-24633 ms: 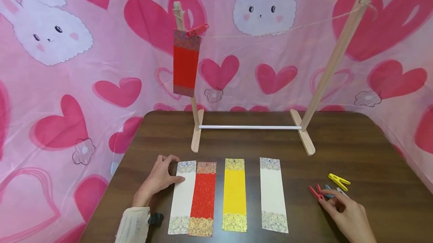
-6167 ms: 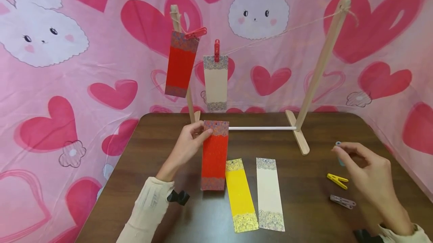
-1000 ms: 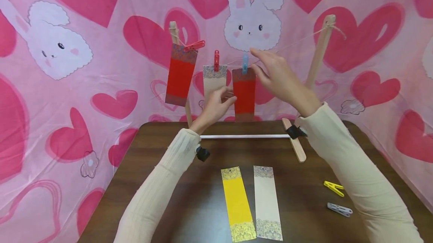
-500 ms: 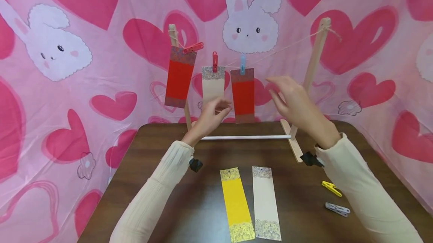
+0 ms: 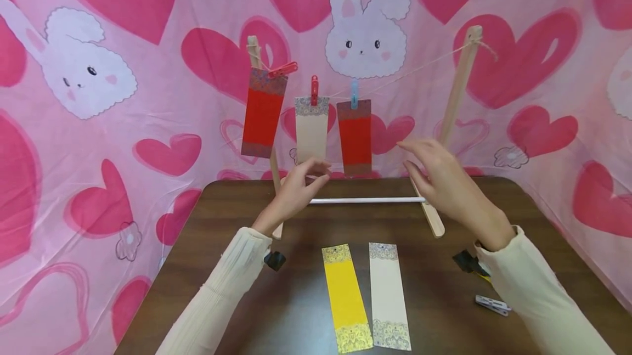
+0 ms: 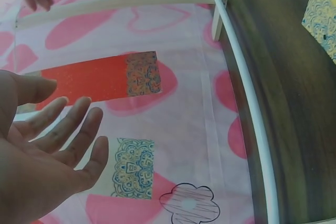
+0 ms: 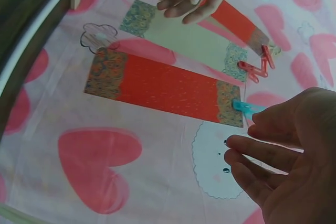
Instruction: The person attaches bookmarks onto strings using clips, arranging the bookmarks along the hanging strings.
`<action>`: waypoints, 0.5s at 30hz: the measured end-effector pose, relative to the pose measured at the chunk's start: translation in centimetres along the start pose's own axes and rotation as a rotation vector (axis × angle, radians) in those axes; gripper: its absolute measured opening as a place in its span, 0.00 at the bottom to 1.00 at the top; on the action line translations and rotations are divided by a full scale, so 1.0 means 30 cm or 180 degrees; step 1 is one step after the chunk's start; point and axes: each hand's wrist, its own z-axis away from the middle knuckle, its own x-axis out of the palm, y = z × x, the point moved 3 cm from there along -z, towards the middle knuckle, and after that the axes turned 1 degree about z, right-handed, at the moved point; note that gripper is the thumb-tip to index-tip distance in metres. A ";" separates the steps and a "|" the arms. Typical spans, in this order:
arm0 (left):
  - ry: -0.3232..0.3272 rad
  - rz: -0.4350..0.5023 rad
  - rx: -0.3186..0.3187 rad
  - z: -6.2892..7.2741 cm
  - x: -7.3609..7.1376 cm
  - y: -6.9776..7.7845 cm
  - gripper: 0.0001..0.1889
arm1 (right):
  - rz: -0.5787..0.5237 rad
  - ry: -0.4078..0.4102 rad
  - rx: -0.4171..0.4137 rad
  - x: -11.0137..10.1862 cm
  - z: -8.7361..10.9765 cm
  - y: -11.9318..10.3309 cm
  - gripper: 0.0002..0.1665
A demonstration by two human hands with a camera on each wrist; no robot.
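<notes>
Your left arm extends from the near left, your right arm from the near right; your left hand and right hand are raised well apart, loosely curved fingers pointing inward

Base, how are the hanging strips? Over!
Left grip, right grip: empty. Two red paper strips, white paper strip hanging, clipped. Cream right sleeve partly hides yellow plastic clip.

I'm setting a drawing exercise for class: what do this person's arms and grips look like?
The left sleeve and right sleeve are long and cream. An angular black piece shows by the left cuff, a similar piece by the right. The left grip and right grip are ungloved hands.
</notes>
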 end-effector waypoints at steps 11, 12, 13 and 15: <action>-0.0048 0.0027 -0.0110 0.080 0.002 0.011 0.17 | 0.0107 0.0014 0.0077 0.001 0.099 0.006 0.26; -0.0051 0.0043 -0.0125 0.086 0.003 0.012 0.17 | 0.0114 0.0019 0.0074 0.000 0.105 0.006 0.26; -0.0052 0.0047 -0.0126 0.091 0.004 0.011 0.17 | 0.0113 0.0027 0.0070 0.000 0.111 0.006 0.26; -0.0062 0.0061 -0.0169 0.104 0.003 0.028 0.17 | 0.0121 0.0034 0.0075 -0.002 0.124 0.005 0.26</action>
